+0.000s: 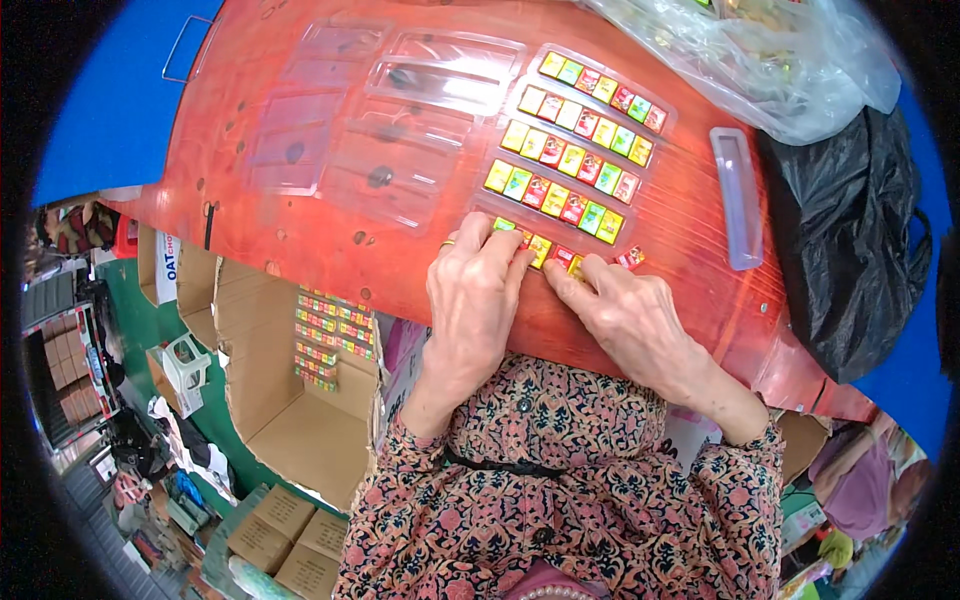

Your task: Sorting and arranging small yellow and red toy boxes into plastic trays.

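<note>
A clear plastic tray (655,180) holds several slanting rows of small red, yellow and green packets (570,157). At its nearest row, my left hand (473,290) has its fingers curled, thumb and forefinger pressed on the packets at the left end. My right hand (632,312) pinches at a yellow packet (574,266) farther along that row; its fingertips partly cover it. Between the two hands, red and yellow packets show. A single loose red packet (630,258) lies tilted just beyond my right hand's fingers.
Left of the rows, clear slotted trays (420,130) lie on the red table (250,225). A narrow clear tray (737,200), a clear plastic bag (760,70) and a black bag (850,240) are at right. Below the table's left edge stands an open cardboard box (310,440) with filled trays inside.
</note>
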A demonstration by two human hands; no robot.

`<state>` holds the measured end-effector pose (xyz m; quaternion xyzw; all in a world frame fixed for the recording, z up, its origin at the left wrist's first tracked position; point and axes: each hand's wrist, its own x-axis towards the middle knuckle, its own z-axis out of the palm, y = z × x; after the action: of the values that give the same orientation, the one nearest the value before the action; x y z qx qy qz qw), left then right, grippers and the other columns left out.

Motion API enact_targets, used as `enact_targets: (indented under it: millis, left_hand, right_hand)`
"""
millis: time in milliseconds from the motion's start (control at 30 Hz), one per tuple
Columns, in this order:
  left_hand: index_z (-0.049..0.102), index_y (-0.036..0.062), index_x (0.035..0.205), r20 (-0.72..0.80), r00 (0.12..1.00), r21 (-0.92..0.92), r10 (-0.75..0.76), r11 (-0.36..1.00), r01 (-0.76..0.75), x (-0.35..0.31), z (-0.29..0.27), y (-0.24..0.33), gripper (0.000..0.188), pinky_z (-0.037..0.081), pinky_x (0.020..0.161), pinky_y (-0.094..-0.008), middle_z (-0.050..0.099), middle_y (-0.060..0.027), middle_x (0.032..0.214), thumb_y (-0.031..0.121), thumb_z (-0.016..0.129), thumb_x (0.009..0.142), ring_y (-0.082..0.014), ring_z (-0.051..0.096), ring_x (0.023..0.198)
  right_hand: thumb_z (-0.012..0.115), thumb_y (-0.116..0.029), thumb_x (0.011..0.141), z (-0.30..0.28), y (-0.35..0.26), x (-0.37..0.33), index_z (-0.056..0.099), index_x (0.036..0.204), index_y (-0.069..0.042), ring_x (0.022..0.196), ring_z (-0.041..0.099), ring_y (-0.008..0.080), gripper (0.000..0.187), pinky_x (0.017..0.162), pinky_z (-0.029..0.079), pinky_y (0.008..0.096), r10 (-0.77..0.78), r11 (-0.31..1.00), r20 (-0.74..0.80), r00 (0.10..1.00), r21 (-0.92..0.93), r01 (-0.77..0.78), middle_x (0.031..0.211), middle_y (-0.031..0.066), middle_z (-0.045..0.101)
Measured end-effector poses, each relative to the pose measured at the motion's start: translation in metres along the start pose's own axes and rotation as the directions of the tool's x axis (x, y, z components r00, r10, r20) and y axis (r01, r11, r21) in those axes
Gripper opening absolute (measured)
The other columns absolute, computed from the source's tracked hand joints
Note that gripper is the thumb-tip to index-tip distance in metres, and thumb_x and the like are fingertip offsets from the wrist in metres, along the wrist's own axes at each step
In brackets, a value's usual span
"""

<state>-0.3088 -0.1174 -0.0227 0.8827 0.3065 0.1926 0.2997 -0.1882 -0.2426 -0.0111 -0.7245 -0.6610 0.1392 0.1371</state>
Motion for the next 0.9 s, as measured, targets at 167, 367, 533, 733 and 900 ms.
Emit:
enact_targets:
  millis: [167,367,533,733,900]
  left_hand:
    - [0.062,-0.0012,0.084,-0.011,1.0,-0.033,-0.022,0.999,0.022,0.001,0.004,-0.004,0.012,0.046,0.06,-0.0423,0.053,-0.0143,0.078,0.002,0.067,0.073,-0.0332,0.057,0.069]
    - [0.06,-0.001,0.083,-0.023,0.999,-0.058,0.029,0.998,-0.03,-0.002,0.001,0.003,0.011,0.045,0.061,-0.0424,0.052,-0.015,0.077,0.001,0.067,0.074,-0.0339,0.056,0.071]
    - [0.059,-0.0007,0.082,0.026,0.999,-0.043,0.036,0.998,-0.035,-0.002,-0.002,0.005,0.01,0.045,0.062,-0.043,0.052,-0.0155,0.078,0.001,0.066,0.075,-0.0348,0.055,0.073]
    - [0.063,-0.0025,0.082,-0.043,0.998,-0.04,0.049,0.998,-0.051,-0.005,0.004,0.008,0.01,0.045,0.057,-0.0364,0.054,-0.0135,0.073,-0.001,0.068,0.073,-0.0285,0.057,0.063]
    - [0.066,-0.0033,0.082,-0.098,0.988,-0.461,-0.119,0.885,0.061,-0.005,-0.007,0.012,0.012,0.044,0.056,-0.0306,0.058,-0.0108,0.072,-0.002,0.07,0.072,-0.0199,0.056,0.062]
  right_hand:
    - [0.054,-0.007,0.076,0.003,0.005,0.002,0.055,0.112,-0.002,0.064,0.058,0.0182,0.036,0.046,0.048,0.0305,-0.022,1.0,-0.029,0.999,-0.019,0.022,0.076,0.0068,0.049]
    - [0.053,-0.007,0.075,-0.001,0.0,-0.001,0.055,0.117,-0.003,0.066,0.059,0.018,0.042,0.05,0.048,0.0294,-0.004,0.998,-0.026,1.0,-0.063,0.002,0.078,0.0069,0.049]
    - [0.052,-0.006,0.077,0.003,0.0,-0.002,0.053,0.119,-0.002,0.062,0.06,0.0197,0.042,0.049,0.049,0.0315,-0.012,0.999,-0.041,0.999,-0.04,0.01,0.079,0.0083,0.05]
    - [0.055,-0.002,0.074,-0.006,0.002,-0.003,0.049,0.12,0.001,0.068,0.062,0.0265,0.046,0.051,0.051,0.0381,-0.015,0.995,0.065,0.998,0.103,0.009,0.082,0.0111,0.053]
    - [0.055,0.003,0.07,-0.046,0.026,0.01,0.052,0.115,-0.002,0.071,0.061,0.0317,0.045,0.056,0.051,0.0406,-0.003,0.99,-0.167,0.986,0.136,0.026,0.085,0.0141,0.056]
